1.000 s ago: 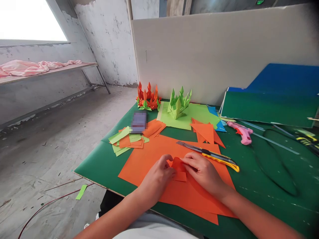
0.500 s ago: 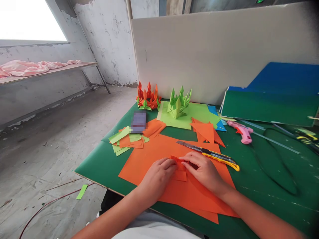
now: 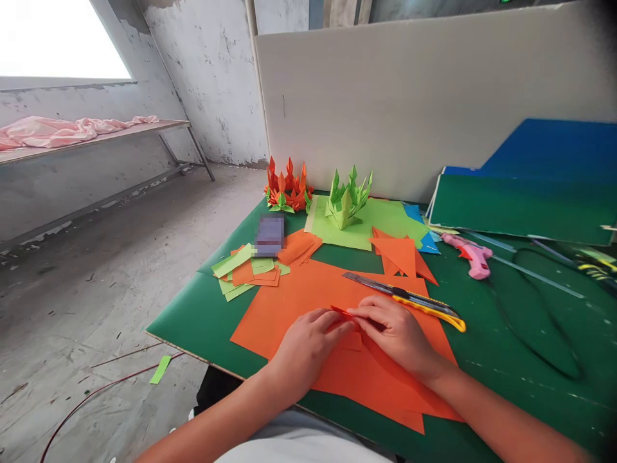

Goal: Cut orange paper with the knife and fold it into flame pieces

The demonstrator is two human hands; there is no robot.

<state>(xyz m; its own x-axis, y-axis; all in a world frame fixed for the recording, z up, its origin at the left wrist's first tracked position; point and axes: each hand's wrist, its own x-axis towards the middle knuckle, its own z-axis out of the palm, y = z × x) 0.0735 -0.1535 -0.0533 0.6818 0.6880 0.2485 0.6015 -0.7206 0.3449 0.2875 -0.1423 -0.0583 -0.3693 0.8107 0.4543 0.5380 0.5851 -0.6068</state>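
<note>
Between my fingertips is a small piece of orange paper (image 3: 340, 311), mostly covered by the fingers and seen nearly edge-on. My left hand (image 3: 311, 344) is closed on its left side, and my right hand (image 3: 393, 325) pinches its right end. Beneath both hands lie large orange sheets (image 3: 289, 302), with another small orange piece (image 3: 351, 342) on top, partly hidden by the left hand. Just beyond my right hand, a yellow and black utility knife (image 3: 409, 299) rests across the sheets with its blade pointing left.
Small green and orange slips (image 3: 241, 273) lie left, beside a blurred dark rectangular object (image 3: 270, 236). Behind stand an orange folded-paper crown (image 3: 289, 193) and a green one (image 3: 344, 206). Folded orange triangles (image 3: 398, 254) and a pink glue gun (image 3: 470, 254) with its cable are right.
The small orange paper has tipped from showing its face to nearly edge-on. My left fingers have shifted right, over it and closer to my right fingertips.
</note>
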